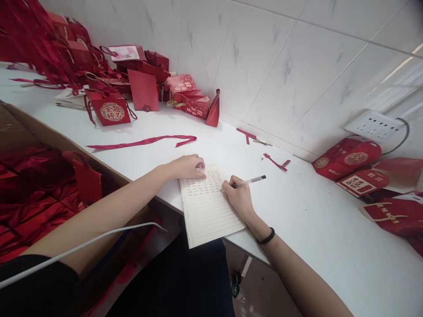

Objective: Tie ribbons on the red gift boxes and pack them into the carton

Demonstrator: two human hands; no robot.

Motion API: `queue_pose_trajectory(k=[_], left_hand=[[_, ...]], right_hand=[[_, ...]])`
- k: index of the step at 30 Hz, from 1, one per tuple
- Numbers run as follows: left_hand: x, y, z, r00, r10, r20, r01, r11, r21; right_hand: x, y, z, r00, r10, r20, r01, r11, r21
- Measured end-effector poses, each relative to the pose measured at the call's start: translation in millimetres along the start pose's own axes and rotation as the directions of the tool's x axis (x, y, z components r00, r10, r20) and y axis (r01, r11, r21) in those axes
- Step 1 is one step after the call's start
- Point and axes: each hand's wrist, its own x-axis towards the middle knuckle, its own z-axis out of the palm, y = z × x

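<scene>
A lined sheet of paper (206,211) lies on the white table (313,220), its near end hanging over the front edge. Rows of small writing fill its upper part. My left hand (187,167) rests flat on the sheet's top left corner and holds it down. My right hand (238,193) grips a white pen (253,179) with a black cap end, its tip on the paper at the right side of the written rows. A black band circles my right wrist.
Red gift boxes and bags (109,108) pile up at the back left against the tiled wall. A loose red ribbon (145,141) lies on the table. More red boxes (350,158) and a white power strip (375,125) sit at right. A cardboard box (39,185) with red items stands at left.
</scene>
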Motion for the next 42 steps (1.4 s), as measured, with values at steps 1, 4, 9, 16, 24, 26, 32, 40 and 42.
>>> queue_pose_trajectory(k=[1, 4, 9, 16, 24, 26, 32, 40, 42], left_hand=[[0, -1, 0.5, 1.0, 0.0, -0.002, 0.0, 1.0, 0.002], [1, -3, 2.2, 0.999, 0.019, -0.028, -0.019, 1.0, 0.012], [-3, -2, 3.7, 0.998, 0.044, -0.043, -0.043, 0.999, 0.023], [-9, -4, 7.5, 0.997, 0.025, -0.078, -0.024, 1.0, 0.01], [-12, -4, 7.9, 0.997, 0.02, -0.078, -0.018, 1.0, 0.02], [-13, -3, 8.9, 0.997, 0.01, -0.08, -0.01, 1.0, 0.007], [-9, -15, 5.7, 0.937, -0.106, -0.334, 0.074, 0.991, -0.109], [-35, -90, -60.1, 0.43, -0.502, -0.75, 0.358, 0.858, -0.368], [-51, -117, -75.2, 0.278, -0.593, -0.756, 0.435, 0.779, -0.452]], right_hand=[[1, 2, 0, 1.0, 0.005, -0.013, -0.005, 1.0, 0.016], [6, 8, -6, 0.995, 0.019, -0.099, -0.008, 0.993, 0.114], [19, 17, -30, 0.967, 0.08, -0.243, -0.053, 0.992, 0.117], [28, 37, -43, 0.999, 0.026, -0.025, -0.025, 0.999, 0.024], [38, 62, -42, 0.941, -0.327, 0.086, 0.336, 0.875, -0.349], [43, 71, -46, 0.915, -0.374, 0.15, 0.398, 0.786, -0.473], [64, 105, -54, 0.935, -0.347, 0.073, 0.321, 0.74, -0.591], [68, 117, -49, 0.914, -0.389, 0.114, 0.37, 0.686, -0.626], [69, 120, -46, 0.906, -0.41, 0.104, 0.377, 0.672, -0.637]])
